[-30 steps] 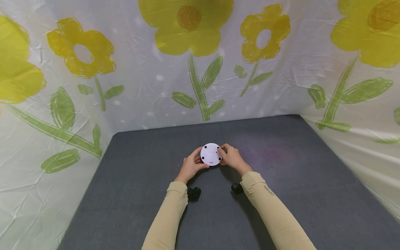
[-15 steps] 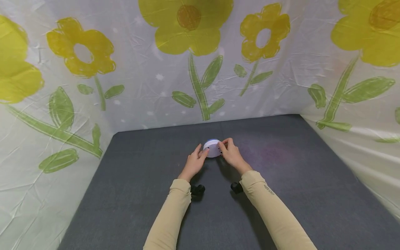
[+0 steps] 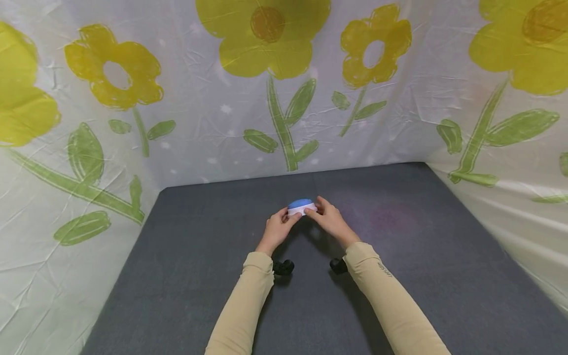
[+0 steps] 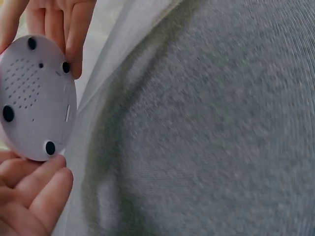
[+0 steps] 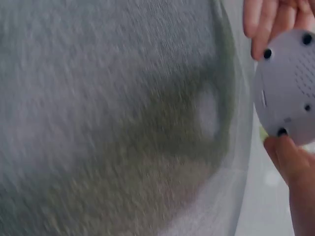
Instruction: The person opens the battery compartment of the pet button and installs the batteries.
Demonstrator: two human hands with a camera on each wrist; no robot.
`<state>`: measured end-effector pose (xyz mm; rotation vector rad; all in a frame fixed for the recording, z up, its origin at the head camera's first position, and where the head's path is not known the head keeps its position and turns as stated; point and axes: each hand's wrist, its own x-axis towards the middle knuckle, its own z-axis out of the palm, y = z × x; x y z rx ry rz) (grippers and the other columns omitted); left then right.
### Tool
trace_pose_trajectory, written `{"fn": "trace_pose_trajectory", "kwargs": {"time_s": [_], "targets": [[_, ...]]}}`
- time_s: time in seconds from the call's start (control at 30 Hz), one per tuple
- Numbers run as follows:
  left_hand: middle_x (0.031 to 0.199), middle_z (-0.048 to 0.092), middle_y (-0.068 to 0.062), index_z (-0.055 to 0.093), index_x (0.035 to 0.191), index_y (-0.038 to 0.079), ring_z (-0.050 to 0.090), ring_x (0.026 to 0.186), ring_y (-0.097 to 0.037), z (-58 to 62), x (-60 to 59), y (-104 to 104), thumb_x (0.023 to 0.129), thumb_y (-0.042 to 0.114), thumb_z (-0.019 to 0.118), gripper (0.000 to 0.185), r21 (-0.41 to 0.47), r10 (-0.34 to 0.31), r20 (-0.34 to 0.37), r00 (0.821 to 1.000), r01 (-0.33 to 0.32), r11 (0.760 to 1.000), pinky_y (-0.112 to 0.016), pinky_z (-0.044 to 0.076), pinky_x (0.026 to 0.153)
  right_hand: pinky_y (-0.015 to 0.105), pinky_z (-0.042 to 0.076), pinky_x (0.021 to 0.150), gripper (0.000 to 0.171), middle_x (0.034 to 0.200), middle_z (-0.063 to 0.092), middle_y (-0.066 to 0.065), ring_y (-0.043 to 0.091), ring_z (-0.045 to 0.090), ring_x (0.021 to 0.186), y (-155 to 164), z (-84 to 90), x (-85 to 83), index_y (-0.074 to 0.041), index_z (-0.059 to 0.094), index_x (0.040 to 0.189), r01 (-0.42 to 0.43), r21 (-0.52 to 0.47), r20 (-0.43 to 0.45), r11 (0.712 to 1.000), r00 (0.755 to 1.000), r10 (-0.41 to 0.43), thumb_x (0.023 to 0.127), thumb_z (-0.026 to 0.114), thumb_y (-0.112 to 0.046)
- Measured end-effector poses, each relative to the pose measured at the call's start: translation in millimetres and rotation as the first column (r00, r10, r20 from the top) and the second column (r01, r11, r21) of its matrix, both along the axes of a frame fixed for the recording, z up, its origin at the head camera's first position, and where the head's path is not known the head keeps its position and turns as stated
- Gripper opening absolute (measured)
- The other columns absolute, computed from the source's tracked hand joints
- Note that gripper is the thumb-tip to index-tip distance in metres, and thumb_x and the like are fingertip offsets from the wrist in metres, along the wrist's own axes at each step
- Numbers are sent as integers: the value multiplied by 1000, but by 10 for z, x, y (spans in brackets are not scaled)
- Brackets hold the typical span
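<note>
Held clear of the grey mat (image 3: 186, 276), between the fingertips of both hands, out in front of the tan sleeves (image 3: 239, 310): a small round device (image 3: 301, 207) with a blue top and a white body. Left hand (image 3: 277, 230) set against the device's left edge, fingers lightly curled and pinching the rim; seen from the left wrist, only fingertips (image 4: 34, 182) on the white underside (image 4: 34, 93), with its black rubber feet and speaker holes turned towards the camera. Right hand (image 3: 330, 222) pinched on the opposite edge in the same way, a fingertip (image 5: 285, 157) by one black foot in the right-wrist view. A thin hold, by the look of it: little skin on a smooth, curved plastic rim, so a slight easing of either hand, or uneven pressure from the two sides, likely enough to let the device twist out and drop onto the mat. Behind, a creased white backdrop (image 3: 213, 123) printed with yellow flowers. Both wrist views blurred, so no finer reading of the contact possible.
</note>
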<state>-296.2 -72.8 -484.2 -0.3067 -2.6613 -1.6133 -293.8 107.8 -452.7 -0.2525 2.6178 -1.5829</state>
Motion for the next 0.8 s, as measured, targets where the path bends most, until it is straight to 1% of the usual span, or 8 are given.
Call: {"fn": "trace_pose_trajectory", "kwargs": {"time_s": [0.07,0.17,0.23,0.3,0.43,0.6,0.7,0.8], "targets": [[129,52,-16,40,138,-2,53,114,-23,-5,1,-7,86,48,61,76,11,-33,10,999,33,999,-37,46,90,45,41,96,76,137,38,27,35,45,120,34,-8,-2,10,23,142,-59,13,4,998,998,59,91,60,-32],[135,45,-17,33,142,-3,50,118,-23,-12,16,-18,83,40,68,81,51,-84,29,996,82,995,-36,46,91,45,41,96,73,136,39,27,35,45,120,79,-40,-1,11,29,139,-121,9,12,993,993,120,88,65,-26],[137,43,-16,30,142,-4,48,120,-23,-19,25,-22,82,32,71,82,89,-103,42,994,99,991,-35,45,92,45,42,95,70,132,44,26,34,46,118,93,-72,-4,10,34,137,-135,22,-6,991,991,135,86,68,-23],[138,42,-16,29,143,-4,47,121,-22,-23,33,-18,80,25,74,82,117,-107,54,993,101,988,-34,45,92,44,42,94,68,130,46,23,32,48,117,94,-108,-2,7,37,135,-131,36,-19,991,991,132,83,72,-21],[134,46,-17,36,139,-4,50,118,-23,-51,29,16,77,19,77,78,113,-64,43,997,59,992,-33,46,90,45,43,92,67,128,49,23,32,49,115,70,-152,3,7,40,133,-107,96,-70,990,991,114,80,75,-17],[130,51,-17,42,136,-2,53,114,-23,-109,29,66,75,22,78,75,38,-7,17,1000,6,999,-36,47,90,45,40,95,67,130,48,22,32,47,118,45,-193,-9,5,40,134,-73,171,-85,983,992,88,80,75,-14],[130,52,-15,43,136,-1,51,116,-23,-134,39,85,76,25,78,74,-13,8,4,1000,-8,1000,-39,43,94,45,38,97,67,130,48,21,32,45,119,41,-208,-17,4,41,134,-57,216,-77,975,994,75,80,75,-15],[130,52,-15,44,136,-1,48,119,-25,-148,46,91,76,25,77,73,-47,17,-13,1000,-18,999,-44,36,100,45,38,97,66,130,48,20,32,45,119,37,-219,-17,3,41,133,-49,239,-68,970,995,67,80,75,-15]]}}
